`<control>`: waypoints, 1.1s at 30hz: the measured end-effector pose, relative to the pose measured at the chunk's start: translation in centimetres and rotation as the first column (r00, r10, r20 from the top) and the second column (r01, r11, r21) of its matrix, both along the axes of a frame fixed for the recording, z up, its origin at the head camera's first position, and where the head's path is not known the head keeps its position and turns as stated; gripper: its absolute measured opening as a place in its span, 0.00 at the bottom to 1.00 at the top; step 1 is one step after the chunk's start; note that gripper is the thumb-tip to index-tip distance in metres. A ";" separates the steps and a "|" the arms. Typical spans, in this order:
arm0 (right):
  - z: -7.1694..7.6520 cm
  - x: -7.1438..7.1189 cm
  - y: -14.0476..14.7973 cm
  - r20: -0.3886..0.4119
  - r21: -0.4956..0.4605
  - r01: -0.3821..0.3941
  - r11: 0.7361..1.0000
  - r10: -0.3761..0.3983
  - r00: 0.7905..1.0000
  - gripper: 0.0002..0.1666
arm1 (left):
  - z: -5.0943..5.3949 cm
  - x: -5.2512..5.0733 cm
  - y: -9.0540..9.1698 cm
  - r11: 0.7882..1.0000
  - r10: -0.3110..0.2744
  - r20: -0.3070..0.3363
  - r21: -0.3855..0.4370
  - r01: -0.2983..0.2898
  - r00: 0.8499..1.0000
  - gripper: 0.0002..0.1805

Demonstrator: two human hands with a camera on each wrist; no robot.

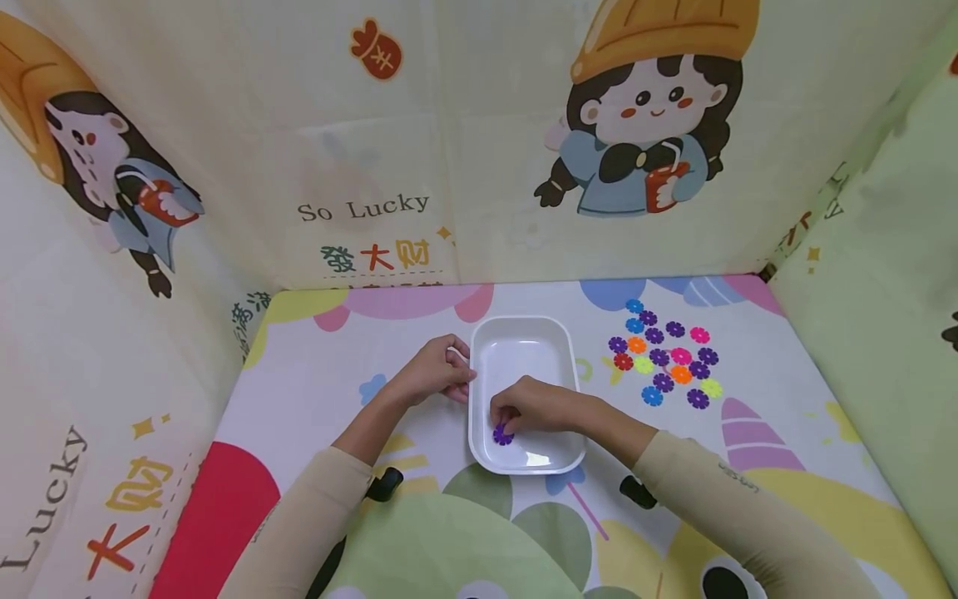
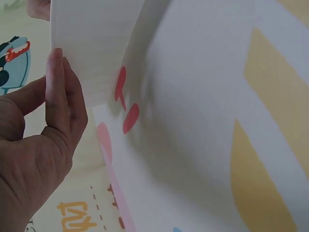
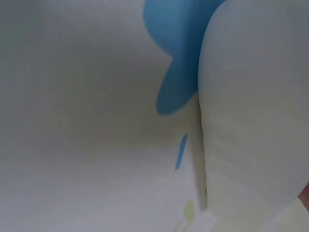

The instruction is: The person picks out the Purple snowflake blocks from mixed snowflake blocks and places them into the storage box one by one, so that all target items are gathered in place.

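A white rectangular tray [image 1: 525,349] lies on the tabletop. My left hand [image 1: 437,370] holds its left rim; in the left wrist view the fingers [image 2: 58,101] lie against the tray's outer wall [image 2: 91,53], and the thumb tip is hidden. Over the front part of the tray, my right hand [image 1: 535,405] pinches a purple notched snowflake disc [image 1: 503,435], which is near the tray's floor. Only the tray's outer side [image 3: 256,116] and the cloth show clearly in the right wrist view, without the right fingers.
To the right of the tray lie several loose snowflake discs [image 1: 659,358] in purple, blue, orange, pink, red and yellow-green. A printed cloth [image 1: 314,366] covers the table. Cream printed curtains [image 1: 486,166] stand behind it and at both sides.
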State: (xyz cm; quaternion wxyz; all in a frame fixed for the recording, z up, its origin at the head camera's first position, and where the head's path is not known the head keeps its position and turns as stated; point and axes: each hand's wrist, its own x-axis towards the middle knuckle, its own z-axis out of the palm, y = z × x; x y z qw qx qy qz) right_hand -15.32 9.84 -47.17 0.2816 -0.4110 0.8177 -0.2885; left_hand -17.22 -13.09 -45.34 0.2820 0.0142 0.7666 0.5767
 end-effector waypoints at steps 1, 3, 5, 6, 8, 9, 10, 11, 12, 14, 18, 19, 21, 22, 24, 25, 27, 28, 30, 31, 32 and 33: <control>0.0 0.1 0.0 0.002 0.000 0.001 1.000 -0.001 1.000 0.04 | 0.0 0.0 0.0 1.000 0.001 0.002 0.000 -0.001 1.000 0.18; -0.1 0.1 0.0 0.001 -0.001 0.003 1.000 -0.003 1.000 0.04 | 0.0 0.0 0.1 1.000 0.001 0.004 -0.008 -0.001 1.000 0.19; -0.1 0.2 -0.1 -0.001 -0.008 0.002 1.000 -0.002 1.000 0.04 | 0.1 0.0 0.1 1.000 0.003 0.006 -0.018 -0.003 1.000 0.19; -0.2 0.2 -0.1 -0.003 -0.011 0.001 1.000 -0.001 1.000 0.04 | 0.2 0.0 0.1 1.000 0.004 0.007 -0.022 -0.003 1.000 0.19; -0.4 0.3 -0.1 -0.010 -0.008 0.002 1.000 -0.002 1.000 0.04 | 0.3 0.0 0.1 1.000 0.005 0.010 -0.026 -0.004 1.000 0.19; -0.4 0.4 -0.2 -0.012 -0.006 0.004 1.000 -0.004 1.000 0.05 | 0.3 0.1 0.1 1.000 0.006 0.011 -0.027 -0.005 1.000 0.19; -0.5 0.4 -0.2 -0.014 0.000 0.008 1.000 -0.008 1.000 0.05 | 0.4 0.1 0.1 1.000 0.006 0.013 -0.028 -0.006 1.000 0.19; -0.6 0.4 -0.2 -0.019 0.004 0.011 1.000 -0.011 1.000 0.05 | 0.4 0.1 0.1 1.000 0.005 0.013 -0.027 -0.005 1.000 0.19; -0.6 0.5 -0.2 -0.023 0.005 0.013 1.000 -0.013 1.000 0.05 | 0.5 0.1 0.2 1.000 0.004 0.012 -0.026 -0.003 1.000 0.19; -0.7 0.6 -0.3 -0.026 0.011 0.020 1.000 -0.019 0.999 0.05 | 0.5 0.1 0.2 1.000 0.002 0.012 -0.025 -0.002 1.000 0.19; -0.8 0.7 -0.5 -0.030 0.017 0.028 0.999 -0.027 0.999 0.05 | 0.4 0.0 0.1 1.000 -0.001 0.010 -0.019 0.001 1.000 0.19; -0.8 0.7 -0.5 -0.032 0.019 0.029 0.999 -0.029 0.999 0.05 | 0.4 0.0 0.1 1.000 -0.001 0.009 -0.017 0.001 1.000 0.19; -0.8 0.7 -0.6 -0.041 0.024 0.031 0.999 -0.030 0.999 0.06 | 0.3 0.0 0.1 1.000 -0.001 0.010 -0.014 0.001 1.000 0.19; -0.8 0.7 -0.6 -0.046 0.026 0.031 0.999 -0.030 0.999 0.06 | 0.3 0.0 0.1 1.000 -0.001 0.010 -0.014 0.002 1.000 0.19; -0.9 0.7 -0.7 -0.055 0.031 0.031 0.999 -0.029 0.998 0.06 | 0.3 0.0 0.1 1.000 -0.004 0.007 -0.016 0.004 1.000 0.19; -0.9 0.8 -0.7 -0.059 0.035 0.031 0.999 -0.029 0.998 0.06 | 0.3 0.0 0.1 1.000 -0.004 0.007 -0.016 0.005 1.000 0.19; -1.0 0.8 -0.8 -0.066 0.047 0.029 0.998 -0.026 0.997 0.06 | 0.3 0.0 0.1 1.000 -0.006 0.008 -0.022 0.006 1.000 0.19; -1.0 0.8 -0.8 -0.068 0.052 0.029 0.998 -0.025 0.997 0.06 | 0.3 0.0 0.1 1.000 -0.007 0.008 -0.024 0.007 1.000 0.19; -1.1 0.9 -0.9 -0.071 0.062 0.029 0.998 -0.025 0.997 0.06 | 0.2 -0.1 0.1 1.000 -0.009 0.007 -0.029 0.009 1.000 0.20; -1.1 0.9 -0.9 -0.074 0.067 0.030 0.997 -0.025 0.997 0.06 | 0.2 -0.1 0.1 0.999 -0.009 0.006 -0.031 0.009 1.000 0.20; -1.1 0.9 -0.9 -0.075 0.070 0.032 0.997 -0.026 0.997 0.06 | 0.2 -0.1 0.1 0.999 -0.009 0.005 -0.032 0.009 1.000 0.20; -1.1 0.9 -0.9 -0.078 0.072 0.033 0.997 -0.027 0.997 0.06 | 0.3 -0.1 0.1 0.999 -0.009 0.004 -0.032 0.009 1.000 0.20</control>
